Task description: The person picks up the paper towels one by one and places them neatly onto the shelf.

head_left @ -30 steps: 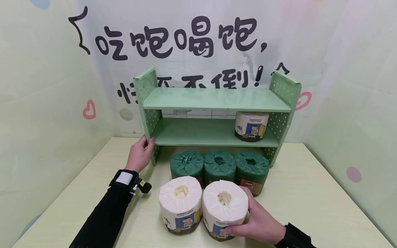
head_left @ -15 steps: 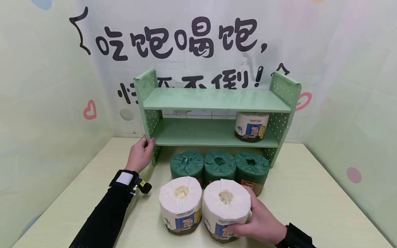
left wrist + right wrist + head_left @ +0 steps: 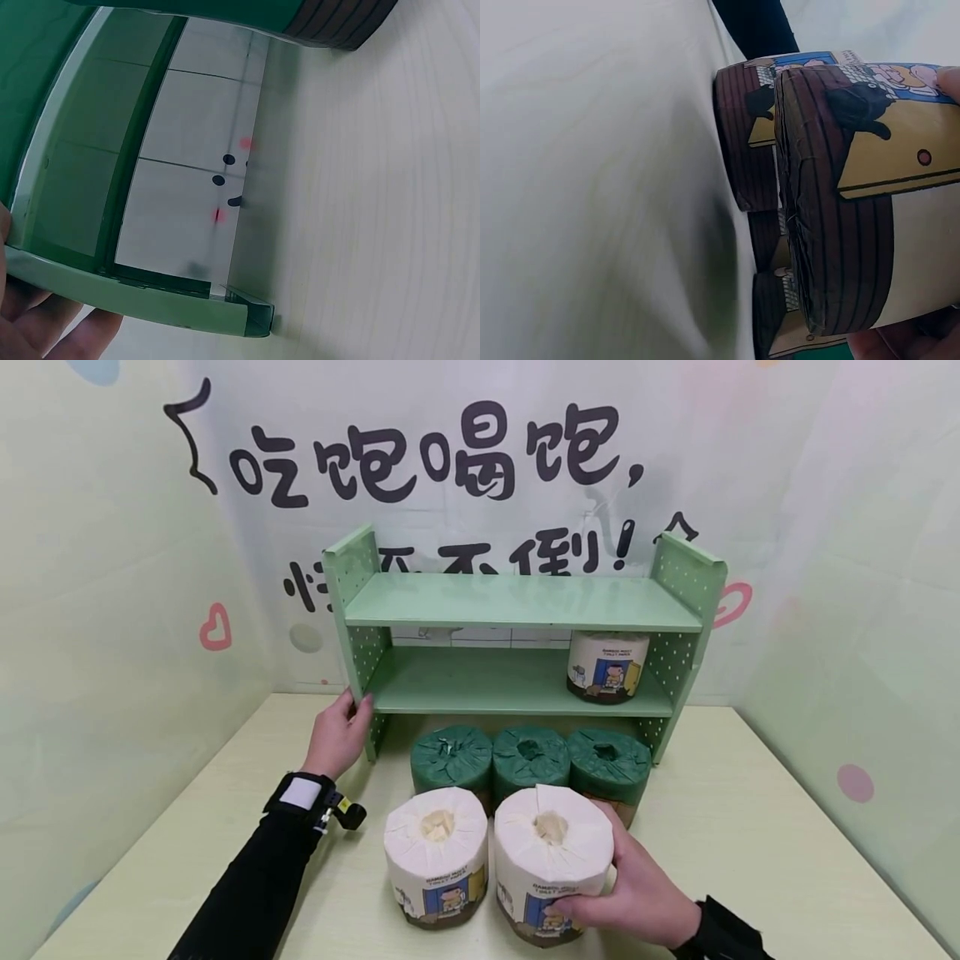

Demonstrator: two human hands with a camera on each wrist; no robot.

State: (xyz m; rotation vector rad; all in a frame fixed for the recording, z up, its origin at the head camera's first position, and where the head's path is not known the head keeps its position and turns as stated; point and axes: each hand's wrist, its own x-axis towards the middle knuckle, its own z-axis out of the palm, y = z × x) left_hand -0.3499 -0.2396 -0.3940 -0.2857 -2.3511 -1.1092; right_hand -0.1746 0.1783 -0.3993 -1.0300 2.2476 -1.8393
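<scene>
My right hand [image 3: 645,893] holds a white-wrapped toilet paper roll [image 3: 555,860], thumb on the printed front and fingers round the far right side. In the right wrist view this roll [image 3: 922,247] is raised slightly off the table. Beside it on the left stands a second white roll [image 3: 437,860] on the table. My left hand [image 3: 339,737] grips the left side panel of a green metal shelf [image 3: 517,681]; in the left wrist view fingers [image 3: 90,334] wrap the panel's edge. A third white roll [image 3: 607,668] stands at the right of the middle shelf.
Three green-wrapped rolls [image 3: 530,760] stand in a row in front of the shelf's bottom opening, behind the white pair. The top shelf board [image 3: 517,600] lies above the middle one. A printed cloth backdrop [image 3: 450,460] closes off the back and sides of the table [image 3: 750,860].
The roll in my right hand has risen and shifted slightly to the right, opening a small gap from the neighbouring white roll. My left hand stays on the shelf panel.
</scene>
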